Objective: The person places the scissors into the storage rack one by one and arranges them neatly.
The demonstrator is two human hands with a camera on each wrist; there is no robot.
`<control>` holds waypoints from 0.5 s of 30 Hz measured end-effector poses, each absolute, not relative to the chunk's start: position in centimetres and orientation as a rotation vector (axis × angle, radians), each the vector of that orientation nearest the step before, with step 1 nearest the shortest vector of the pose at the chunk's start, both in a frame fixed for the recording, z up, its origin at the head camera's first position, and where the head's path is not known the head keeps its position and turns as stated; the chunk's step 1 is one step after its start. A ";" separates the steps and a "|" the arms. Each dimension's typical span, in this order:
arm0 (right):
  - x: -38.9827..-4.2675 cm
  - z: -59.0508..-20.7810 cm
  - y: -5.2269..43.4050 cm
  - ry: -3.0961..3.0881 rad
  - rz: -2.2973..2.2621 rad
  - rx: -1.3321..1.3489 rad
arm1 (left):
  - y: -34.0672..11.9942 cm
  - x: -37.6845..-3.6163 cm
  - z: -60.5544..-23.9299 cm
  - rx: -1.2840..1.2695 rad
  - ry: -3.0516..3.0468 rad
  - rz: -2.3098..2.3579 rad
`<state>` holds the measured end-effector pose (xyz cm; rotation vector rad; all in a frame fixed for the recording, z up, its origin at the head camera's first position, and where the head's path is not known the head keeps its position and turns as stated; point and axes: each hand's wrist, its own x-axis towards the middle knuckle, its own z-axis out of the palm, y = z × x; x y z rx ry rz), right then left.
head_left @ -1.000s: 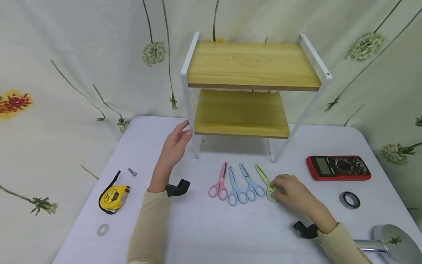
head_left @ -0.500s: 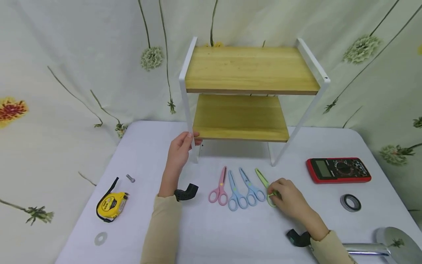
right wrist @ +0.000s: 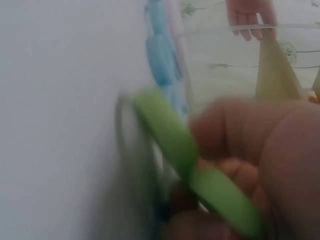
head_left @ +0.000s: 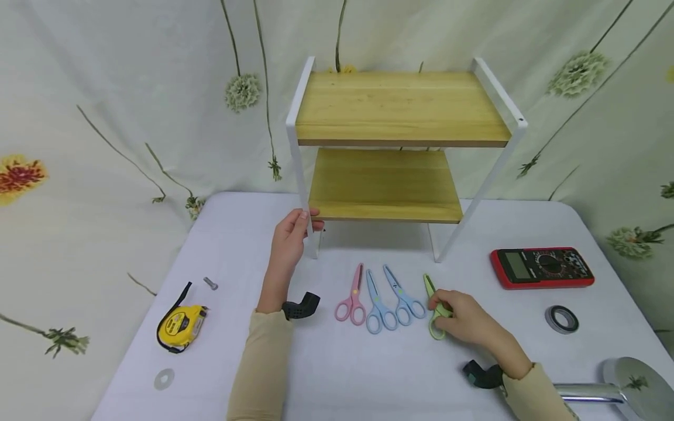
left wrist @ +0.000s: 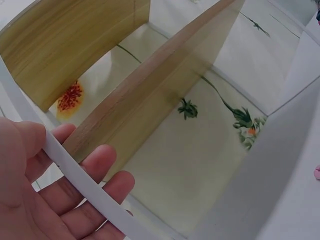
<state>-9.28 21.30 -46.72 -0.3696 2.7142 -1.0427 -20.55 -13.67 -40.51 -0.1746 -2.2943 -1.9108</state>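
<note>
A two-tier shelf with wooden boards [head_left: 402,111] and a white frame stands at the back of the table. My left hand [head_left: 286,240] grips its left frame bar [left wrist: 82,180] near the lower board, fingers wrapped around from outside. With thumb and fingers, my right hand [head_left: 463,316] holds green scissors [head_left: 429,286] by the handles, blades pointing toward the shelf. In the right wrist view the green handles [right wrist: 167,130] are blurred and partly hidden by fingers. To their left lie two blue scissors [head_left: 373,287] and pink scissors [head_left: 356,290], side by side.
At the right are a red-black multimeter [head_left: 547,266], a black tape roll [head_left: 562,330] and a round metal plate [head_left: 642,386] with a rod [head_left: 587,393]. A yellow tape measure [head_left: 181,327], a bolt [head_left: 210,283] and a washer [head_left: 158,380] lie at the left.
My left hand has moved from beside the shelf onto its left frame bar and grips it. My right hand has shifted the green scissors to the right, away from the blue ones.
</note>
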 end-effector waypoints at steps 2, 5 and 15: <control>-9.2 -46.3 21.2 2.681 -1.037 -0.297 | -13.7 -20.6 -40.5 -0.169 -2.296 -1.911; -9.1 -45.4 21.1 2.664 -1.033 -0.206 | -13.6 -20.6 -40.6 -0.165 -2.281 -1.930; -9.9 -34.8 21.3 2.427 -1.421 -0.836 | -13.5 -20.7 -40.7 -0.143 -2.252 -1.963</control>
